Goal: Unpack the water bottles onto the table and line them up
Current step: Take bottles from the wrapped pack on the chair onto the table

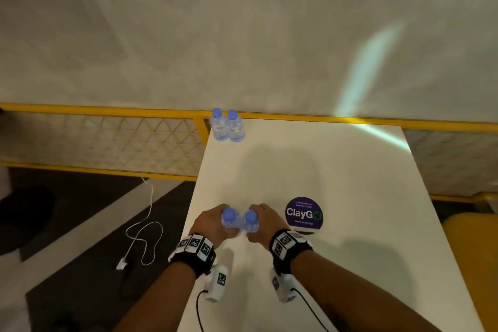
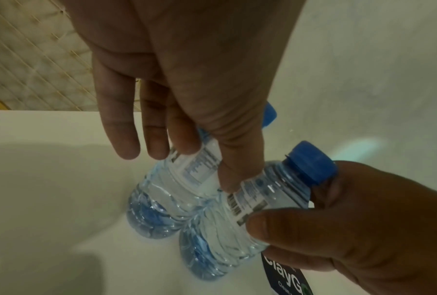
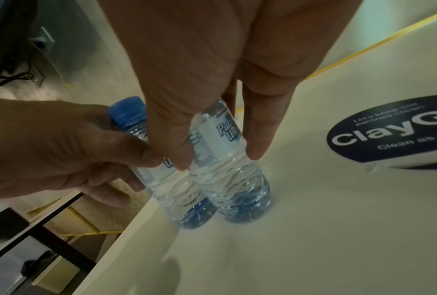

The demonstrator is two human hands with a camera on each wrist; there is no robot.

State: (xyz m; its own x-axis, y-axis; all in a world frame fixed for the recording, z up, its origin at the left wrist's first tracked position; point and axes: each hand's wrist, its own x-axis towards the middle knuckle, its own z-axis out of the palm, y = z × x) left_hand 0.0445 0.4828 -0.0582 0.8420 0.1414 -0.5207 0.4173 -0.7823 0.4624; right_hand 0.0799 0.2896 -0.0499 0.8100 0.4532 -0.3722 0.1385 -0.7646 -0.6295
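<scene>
Indoors: white table [image 1: 336, 170], yellow railing [image 1: 107, 110] behind; each hand grips one bottle.

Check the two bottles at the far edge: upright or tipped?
Upright. Both far bottles stand side by side on the table, blue caps on top, bases down.

Dim, warm indoor lighting throughout, one pale streak of light crossing the wall [image 1: 369, 67] onto the table [image 1: 336, 170] at upper right, soft shadows on the tabletop, wide-angle bending at the edges, and soft, slightly blurred detail in both wrist views, worst toward the corners.
</scene>
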